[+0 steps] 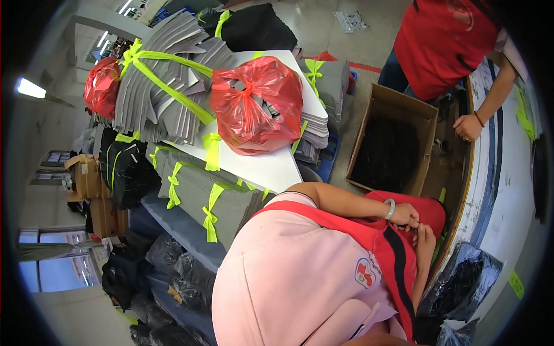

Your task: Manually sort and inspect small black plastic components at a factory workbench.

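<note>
My left hand point(404, 215), with a pale bangle at its wrist, is held over my red apron point(398, 254). Close against it is my right hand point(426, 235), and the fingertips of both meet. The fingers of each are bent in a pinch. Whatever lies between them, if anything, is too small to make out. Just beyond my hands stands an open cardboard box point(430, 130) with dark material inside.
A table point(490, 167) with a worn edge runs along the right, bearing a black plastic-wrapped bundle point(464, 279). A co-worker's hand point(468, 127) rests at its edge. Left, grey stacked sheets point(167, 75) tied with yellow-green strips surround a red plastic bag point(257, 106) on a white board.
</note>
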Demonstrator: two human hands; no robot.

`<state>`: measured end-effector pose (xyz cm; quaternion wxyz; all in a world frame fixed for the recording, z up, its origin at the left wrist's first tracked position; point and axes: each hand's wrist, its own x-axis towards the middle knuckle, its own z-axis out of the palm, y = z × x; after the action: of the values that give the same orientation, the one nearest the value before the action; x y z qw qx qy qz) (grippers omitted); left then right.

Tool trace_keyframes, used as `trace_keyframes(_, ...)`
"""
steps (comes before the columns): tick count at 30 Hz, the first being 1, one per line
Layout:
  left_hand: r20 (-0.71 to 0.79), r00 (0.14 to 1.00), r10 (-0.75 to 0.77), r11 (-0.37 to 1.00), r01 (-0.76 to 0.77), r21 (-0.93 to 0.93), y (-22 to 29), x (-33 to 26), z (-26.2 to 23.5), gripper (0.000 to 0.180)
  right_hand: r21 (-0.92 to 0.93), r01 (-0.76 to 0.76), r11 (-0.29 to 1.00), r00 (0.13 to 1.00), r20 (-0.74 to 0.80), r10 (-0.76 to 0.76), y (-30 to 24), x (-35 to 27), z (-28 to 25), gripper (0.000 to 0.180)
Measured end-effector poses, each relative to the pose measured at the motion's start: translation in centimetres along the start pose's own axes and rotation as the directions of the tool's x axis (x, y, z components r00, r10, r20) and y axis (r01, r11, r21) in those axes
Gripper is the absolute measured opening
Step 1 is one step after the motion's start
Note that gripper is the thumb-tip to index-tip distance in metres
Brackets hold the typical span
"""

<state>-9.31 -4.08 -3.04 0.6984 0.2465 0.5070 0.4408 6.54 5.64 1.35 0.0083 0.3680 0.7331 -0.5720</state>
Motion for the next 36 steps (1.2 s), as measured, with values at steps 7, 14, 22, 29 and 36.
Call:
trace_keyframes(7,0.082,0.994,-0.067,0.976,0.082,-0.201,0.2,-0.1,-0.7,0.021,0.066,0.046,0.997,0.996,-0.075,-0.041,-0.4,-0.7,0.7,0.027)
trace_keyframes(14,0.204,0.971,-0.127,0.746,0.229,-0.625,0.8,-0.1,-2.3,0.023,0.175,0.088,0.981,0.989,-0.133,-0.065,1.2,-0.9,0.7,0.018)
trace_keyframes(22,-0.063,0.91,0.41,0.53,-0.294,-0.796,10.0,-15.1,-12.8,0.024,0.122,0.079,0.989,0.996,0.03,-0.083,3.7,-0.9,1.4,0.011)
trace_keyframes(29,-0.902,-0.141,0.408,-0.042,-0.99,0.136,17.0,-49.3,-29.1,0.032,0.18,0.072,0.981,0.997,0.025,-0.078,3.7,-0.4,1.8,0.008)
trace_keyframes(36,-0.855,0.185,0.485,0.502,-0.859,0.099,16.4,-27.0,-19.9,0.015,0.179,0.015,0.984,1.0,-0.026,-0.011,3.1,-2.1,2.1,0.007)
